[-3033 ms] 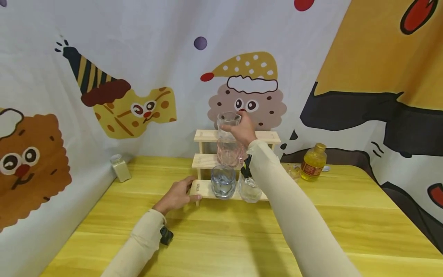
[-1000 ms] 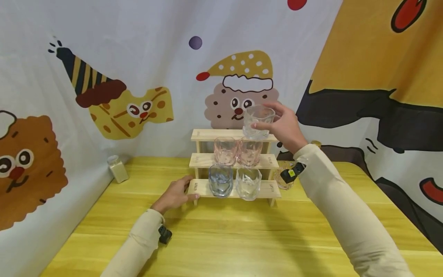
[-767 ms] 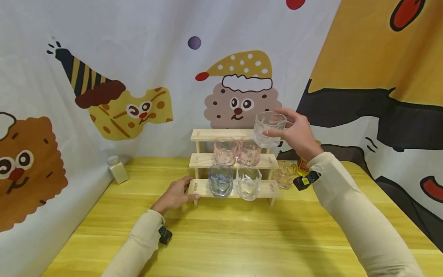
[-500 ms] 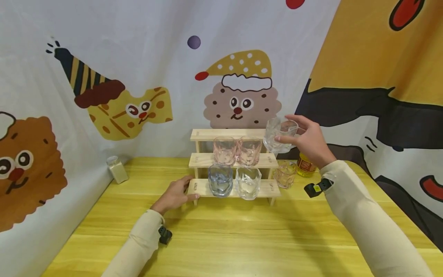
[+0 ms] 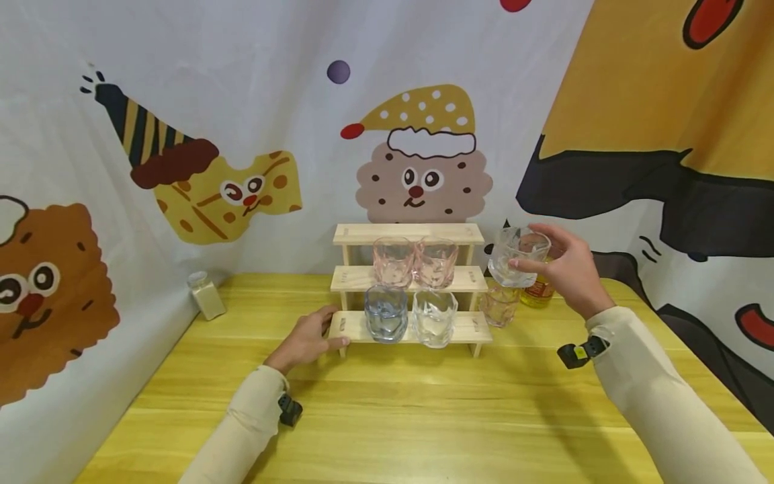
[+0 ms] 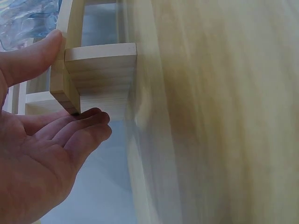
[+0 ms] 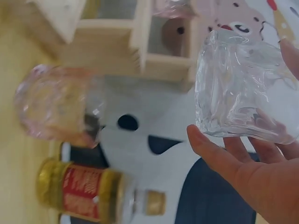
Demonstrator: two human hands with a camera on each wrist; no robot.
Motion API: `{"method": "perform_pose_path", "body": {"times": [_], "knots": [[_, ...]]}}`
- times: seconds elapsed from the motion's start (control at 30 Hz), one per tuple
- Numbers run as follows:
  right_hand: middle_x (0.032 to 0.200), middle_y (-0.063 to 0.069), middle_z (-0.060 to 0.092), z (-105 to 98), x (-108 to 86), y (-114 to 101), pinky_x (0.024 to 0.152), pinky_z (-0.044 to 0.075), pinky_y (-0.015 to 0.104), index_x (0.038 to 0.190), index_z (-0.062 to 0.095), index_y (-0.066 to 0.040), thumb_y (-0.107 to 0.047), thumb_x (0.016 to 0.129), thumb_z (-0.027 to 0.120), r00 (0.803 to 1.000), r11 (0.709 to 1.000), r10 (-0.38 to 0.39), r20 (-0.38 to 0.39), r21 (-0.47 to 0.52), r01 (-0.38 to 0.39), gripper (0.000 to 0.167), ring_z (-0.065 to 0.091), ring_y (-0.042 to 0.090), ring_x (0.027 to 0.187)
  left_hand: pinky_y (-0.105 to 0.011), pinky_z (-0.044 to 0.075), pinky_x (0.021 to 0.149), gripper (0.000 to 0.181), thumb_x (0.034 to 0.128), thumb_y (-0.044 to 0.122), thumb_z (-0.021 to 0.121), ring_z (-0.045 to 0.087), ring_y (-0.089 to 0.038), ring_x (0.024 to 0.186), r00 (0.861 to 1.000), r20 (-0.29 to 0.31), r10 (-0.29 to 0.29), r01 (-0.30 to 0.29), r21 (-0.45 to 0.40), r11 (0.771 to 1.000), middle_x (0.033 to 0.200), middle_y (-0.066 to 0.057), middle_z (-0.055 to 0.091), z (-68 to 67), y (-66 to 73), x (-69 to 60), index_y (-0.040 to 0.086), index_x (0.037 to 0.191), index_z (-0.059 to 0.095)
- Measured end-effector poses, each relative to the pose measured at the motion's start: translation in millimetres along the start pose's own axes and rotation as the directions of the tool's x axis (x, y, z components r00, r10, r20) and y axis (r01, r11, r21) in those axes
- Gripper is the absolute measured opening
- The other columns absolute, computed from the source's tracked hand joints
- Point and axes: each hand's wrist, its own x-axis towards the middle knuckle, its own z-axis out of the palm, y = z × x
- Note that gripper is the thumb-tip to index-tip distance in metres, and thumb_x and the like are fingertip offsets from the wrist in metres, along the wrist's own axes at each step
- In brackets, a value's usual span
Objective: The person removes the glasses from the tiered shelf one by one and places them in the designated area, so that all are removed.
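My right hand (image 5: 571, 269) grips a clear drinking glass (image 5: 514, 255) in the air right of the wooden tiered stand (image 5: 408, 234). In the right wrist view, thumb and fingers hold the sides of that glass (image 7: 243, 88). My left hand (image 5: 307, 338) pinches the left end of the stand's lowest step, thumb on one face and fingers on the other, as the left wrist view shows on the plank (image 6: 64, 88). Two pink glasses (image 5: 393, 263) stand on the middle step. A blue glass (image 5: 385, 316) and a clear glass (image 5: 434, 319) stand on the lowest.
On the table (image 5: 363, 417), another pinkish glass (image 5: 498, 308) stands right of the stand, partly below the held one. Behind it is a yellow oil bottle (image 5: 537, 294). A small white-filled jar (image 5: 206, 296) stands at the back left. A printed curtain (image 5: 272, 101) hangs behind.
My right hand has lifted the clear glass off the top step and carried it rightward and down, past the stand's right end. My left hand has stayed on the lowest step.
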Motion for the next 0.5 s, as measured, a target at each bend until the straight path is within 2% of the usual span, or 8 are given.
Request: {"method": "perform_pose_path", "body": {"times": [0.1,0.23,0.27,0.33,0.37,0.43,0.5], "knots": [[0.145,0.009,0.055,-1.3,-3.5,12.8,0.077,0.045,0.008,0.155,0.040,-0.021,-0.049,0.082,0.081,0.999,1.000,0.019,-0.026,-0.023,-0.019,0.089,0.054,0.013,0.117,-0.052,0.045,0.113,0.074,0.0933,0.015,0.072,0.046,-0.042,0.141,1.000,0.000,-0.005,0.005,0.002,1.000,0.154,-0.028,0.044,0.4,-0.2,0.4,-0.005,0.153,0.033],[0.133,0.012,0.056,-3.0,-7.9,28.7,0.064,0.042,0.018,0.153,0.044,-0.019,-0.045,0.082,0.082,0.997,0.998,0.021,-0.077,-0.053,-0.025,0.085,0.051,0.013,0.090,-0.052,0.045,0.113,0.073,0.0936,0.014,0.072,0.046,-0.042,0.141,1.000,-0.003,-0.007,0.007,0.000,1.000,0.154,-0.027,0.044,0.7,-1.5,1.5,-0.004,0.153,0.033],[0.134,0.012,0.056,-3.6,-9.3,32.4,0.064,0.042,0.022,0.153,0.044,-0.019,-0.044,0.082,0.082,0.996,0.998,0.024,-0.088,-0.062,-0.029,0.084,0.050,0.014,0.089,-0.052,0.045,0.112,0.073,0.0937,0.014,0.072,0.046,-0.042,0.142,1.000,-0.003,-0.007,0.007,-0.002,1.000,0.154,-0.027,0.044,0.7,-1.6,1.5,-0.004,0.153,0.033],[0.140,0.015,0.053,-4.6,-11.7,39.2,0.074,0.050,0.033,0.154,0.043,-0.018,-0.043,0.082,0.082,0.994,0.998,0.043,-0.097,-0.048,-0.048,0.086,0.055,0.023,0.097,-0.052,0.045,0.113,0.073,0.0937,0.013,0.072,0.046,-0.042,0.142,1.000,-0.003,-0.007,0.007,-0.006,1.000,0.154,-0.027,0.044,0.7,-1.3,1.4,-0.005,0.153,0.033],[0.145,0.016,0.051,-5.1,-12.8,42.5,0.081,0.053,0.040,0.154,0.042,-0.017,-0.043,0.082,0.083,0.994,0.998,0.058,-0.096,-0.033,-0.061,0.087,0.057,0.029,0.107,-0.052,0.045,0.113,0.073,0.0936,0.013,0.072,0.046,-0.042,0.141,1.000,-0.003,-0.009,0.009,-0.007,1.000,0.154,-0.027,0.044,0.7,-0.9,1.2,-0.005,0.153,0.033],[0.156,0.018,0.043,-6.1,-15.2,49.0,0.096,0.050,0.051,0.156,0.039,-0.015,-0.043,0.083,0.082,0.992,0.996,0.088,-0.090,-0.007,-0.089,0.089,0.051,0.039,0.129,-0.052,0.045,0.113,0.072,0.0935,0.013,0.072,0.046,-0.042,0.141,1.000,-0.004,-0.011,0.011,-0.007,1.000,0.153,-0.027,0.044,0.8,0.0,0.6,-0.005,0.153,0.034],[0.160,0.019,0.037,-7.2,-17.6,55.6,0.101,0.048,0.052,0.156,0.037,-0.013,-0.042,0.083,0.082,0.990,0.994,0.109,-0.088,0.004,-0.109,0.090,0.044,0.043,0.139,-0.052,0.045,0.112,0.072,0.0936,0.013,0.072,0.046,-0.042,0.141,1.000,-0.004,-0.013,0.013,-0.005,1.000,0.153,-0.027,0.044,1.0,1.0,-0.1,-0.004,0.152,0.035]]}}
